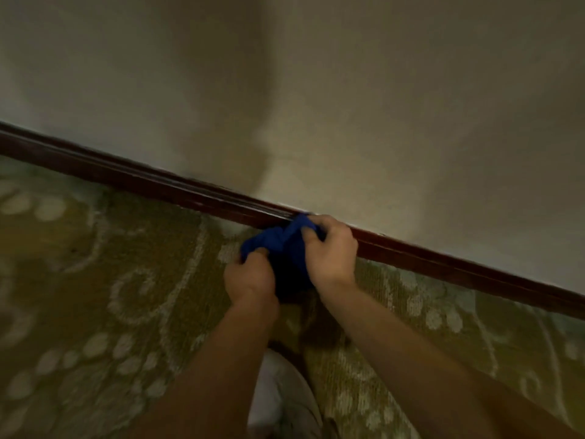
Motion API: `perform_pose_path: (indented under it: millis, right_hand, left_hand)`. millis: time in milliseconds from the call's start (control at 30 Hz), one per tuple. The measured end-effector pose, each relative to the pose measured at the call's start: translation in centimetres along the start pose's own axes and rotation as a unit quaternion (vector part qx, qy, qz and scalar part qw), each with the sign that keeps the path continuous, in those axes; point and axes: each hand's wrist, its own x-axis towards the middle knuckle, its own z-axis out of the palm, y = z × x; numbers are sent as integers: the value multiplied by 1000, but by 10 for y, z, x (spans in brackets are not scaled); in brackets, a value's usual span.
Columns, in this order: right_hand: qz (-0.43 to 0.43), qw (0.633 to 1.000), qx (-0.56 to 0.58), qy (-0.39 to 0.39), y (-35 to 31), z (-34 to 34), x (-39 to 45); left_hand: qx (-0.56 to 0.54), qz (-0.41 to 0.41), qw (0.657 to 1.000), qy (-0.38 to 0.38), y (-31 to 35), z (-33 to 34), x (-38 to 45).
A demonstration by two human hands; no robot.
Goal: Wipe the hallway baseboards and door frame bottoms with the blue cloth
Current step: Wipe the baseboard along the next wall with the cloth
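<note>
Blue cloth (278, 245) bunched between both hands at the dark baseboard (158, 185).
Left hand (250, 277) and right hand (332, 251) each grip it, fingers curled; wadded so, it may skip the moulding's grooves; loose folds could drag carpet (110, 280) lint.

There are no words, numbers or signs to read here. The wall (380, 106), the dark baseboard (158, 182), the blue cloth (278, 242) and the carpet (95, 280) have no writing on them. The carpet has only pale dots and curls.
</note>
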Motion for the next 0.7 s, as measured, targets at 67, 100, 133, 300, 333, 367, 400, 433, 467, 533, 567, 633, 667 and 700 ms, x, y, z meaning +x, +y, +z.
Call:
perform_pose_path:
  millis: [67,100,133,300,333,367,400,433,467,533,567,633,667,700]
  right_hand:
    - [78,992,99,-5,-9,-4,-8]
    - [135,976,170,-6,-11,-12,-15]
    - [197,950,244,-12,-12,-22,-25]
    - [315,878,355,-56,-15,-59,-79]
    - [314,882,347,-58,-16,-60,-84]
    - [307,888,339,-55,-16,-60,-86]
    - [300,893,333,-51,-18,-58,-85]
    - [294,896,329,-49,-19,-53,-82]
    - [294,893,337,-52,-19,-46,-78]
    - [302,873,378,-61,-19,-26,-70]
    - [302,868,391,-61,-19,-14,-66]
    - [284,879,380,-49,-20,8,-59]
    - [273,889,366,-33,-21,14,-58]
    - [258,900,352,-11,-22,19,-55]
  left_hand:
    - [43,61,997,-4,27,-22,-11]
    - [83,99,992,-13,37,-32,-20]
    - [133,132,982,-29,45,-43,-30]
    - [271,225,928,-120,44,-84,-76]
    - [280,226,924,-129,42,-85,-79]
    - [284,228,921,-141,42,-84,-82]
    - [283,233,918,-148,41,-80,-80]
    - [275,243,918,-151,40,-76,-74]
    - [262,253,919,-149,42,-72,-67]
    - [243,268,922,-136,49,-70,-47]
    - [244,278,920,-129,54,-73,-36]
    - [244,288,918,-122,63,-81,-11]
    - [244,278,921,-125,66,-84,2]
    - [236,260,927,-133,67,-85,11]
